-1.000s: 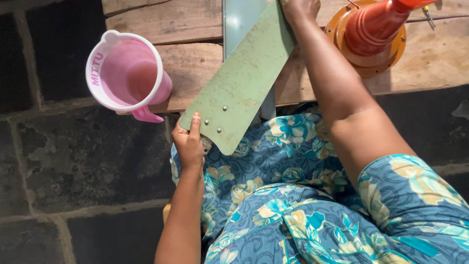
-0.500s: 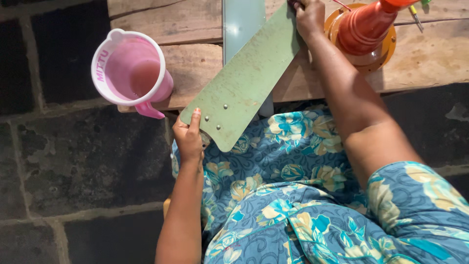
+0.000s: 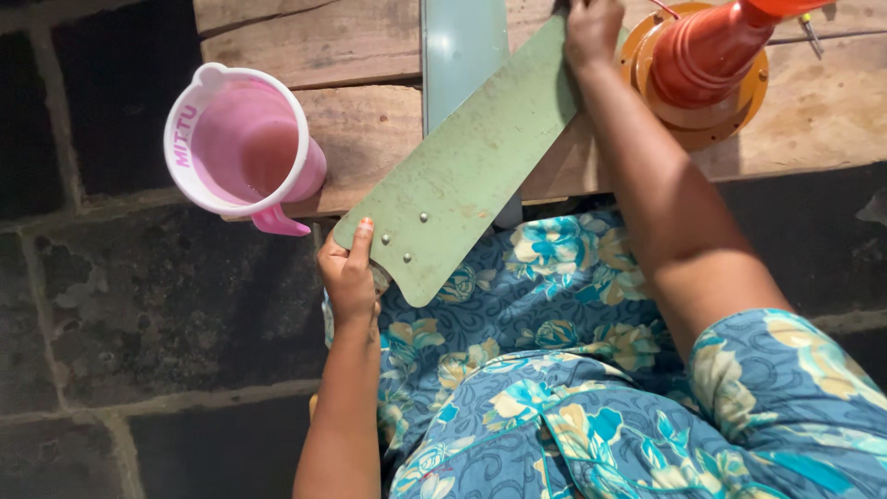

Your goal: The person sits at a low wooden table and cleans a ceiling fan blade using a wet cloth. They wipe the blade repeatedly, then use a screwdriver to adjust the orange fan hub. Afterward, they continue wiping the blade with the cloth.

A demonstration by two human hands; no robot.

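Observation:
A worn green fan blade (image 3: 471, 162) with three rivets lies slanted across the edge of a wooden bench (image 3: 370, 129), its wide end hanging over my lap. My left hand (image 3: 349, 273) grips that wide end, thumb on top. Far up the blade, my right hand (image 3: 593, 30) presses on its narrow end, fingers closed; whether it holds a cloth or tool is hidden at the frame's top. A second, pale blue blade (image 3: 459, 46) lies beneath the green one.
A pink jug (image 3: 242, 143) holding pink liquid stands at the bench's left corner. An orange fan motor housing (image 3: 702, 65) sits at the right rear, beside my right hand. Dark stone floor slabs (image 3: 157, 305) lie below. My blue floral dress (image 3: 554, 370) fills the lower right.
My right hand has shifted slightly along the blade's narrow end. The blade's wide end and my left hand have dropped a little toward my lap.

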